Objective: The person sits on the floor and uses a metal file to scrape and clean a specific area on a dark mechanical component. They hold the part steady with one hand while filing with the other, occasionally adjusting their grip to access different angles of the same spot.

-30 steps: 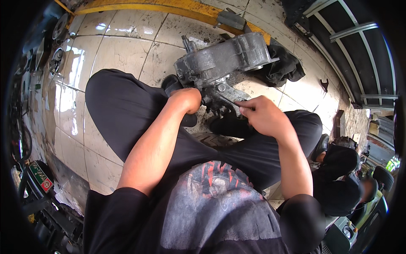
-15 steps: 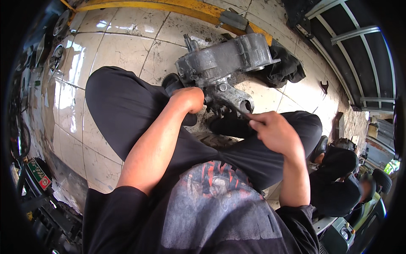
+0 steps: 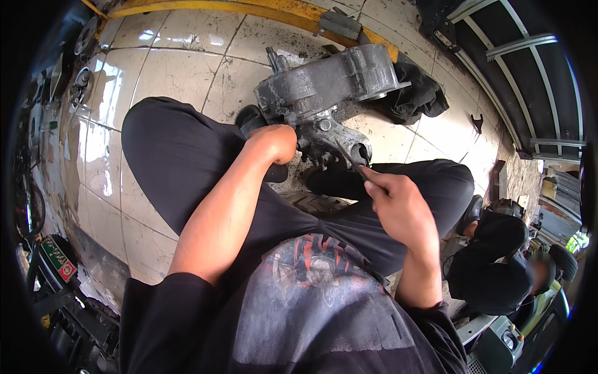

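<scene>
A grey, grimy cast-metal gearbox casing [image 3: 324, 87] stands on the floor between my bent legs. Its near end carries a lighter metal bracket with a round opening [image 3: 360, 153]. My left hand [image 3: 273, 143] is closed against the casing's near left side; its fingertips are hidden, so what they grip does not show. My right hand [image 3: 402, 202] is wrapped around a thin dark bar-like tool [image 3: 363, 174]. The tool slants up and left to the bracket beside the round opening, and its far end is hard to make out against the dark metal.
Black cloth [image 3: 414, 93] lies right of the casing. Beyond it runs a yellow metal beam [image 3: 268, 11]. A small dark forked part [image 3: 476, 123] rests on the tiles [image 3: 177, 75]. Another person [image 3: 492, 268] sits at the right. Machine parts [image 3: 59, 262] crowd the left edge.
My right hand has shifted slightly down and toward me with the tool, whose tip end remains at the bracket. My left hand keeps its place against the casing.
</scene>
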Tool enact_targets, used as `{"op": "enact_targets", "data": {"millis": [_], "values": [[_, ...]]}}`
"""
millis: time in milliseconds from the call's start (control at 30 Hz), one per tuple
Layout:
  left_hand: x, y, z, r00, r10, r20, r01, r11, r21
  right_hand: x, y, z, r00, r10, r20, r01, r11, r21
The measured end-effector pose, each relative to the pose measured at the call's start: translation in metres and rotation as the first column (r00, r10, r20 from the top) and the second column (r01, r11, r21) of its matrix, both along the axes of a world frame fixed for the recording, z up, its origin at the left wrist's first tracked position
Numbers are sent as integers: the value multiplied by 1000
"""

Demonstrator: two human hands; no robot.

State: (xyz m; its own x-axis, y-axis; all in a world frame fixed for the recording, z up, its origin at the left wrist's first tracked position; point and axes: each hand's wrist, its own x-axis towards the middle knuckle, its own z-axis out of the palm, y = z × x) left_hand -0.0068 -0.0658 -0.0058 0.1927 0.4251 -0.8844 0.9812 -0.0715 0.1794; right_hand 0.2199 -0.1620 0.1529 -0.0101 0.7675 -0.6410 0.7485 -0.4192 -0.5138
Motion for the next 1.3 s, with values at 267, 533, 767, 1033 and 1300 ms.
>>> {"op": "enact_targets", "data": {"millis": [267,533,767,1033,1300], "values": [[0,-7,-9,998,21,62,-26,997,75,9,-4,-12,999,32,-11,-31,991,132],[3,-6,-4,998,18,64,-22,998,60,11,-8,-34,994,28,102,-43,988,147],[5,-6,11,999,19,45,-19,1000,9,6,-18,10,998,-62,-34,56,986,-157],[6,-13,21,995,36,90,-40,998,41,13,-31,-32,980,-197,21,197,964,-179],[8,-17,32,989,28,146,-32,999,22,8,-47,-46,983,-179,-43,175,982,-69]]}}
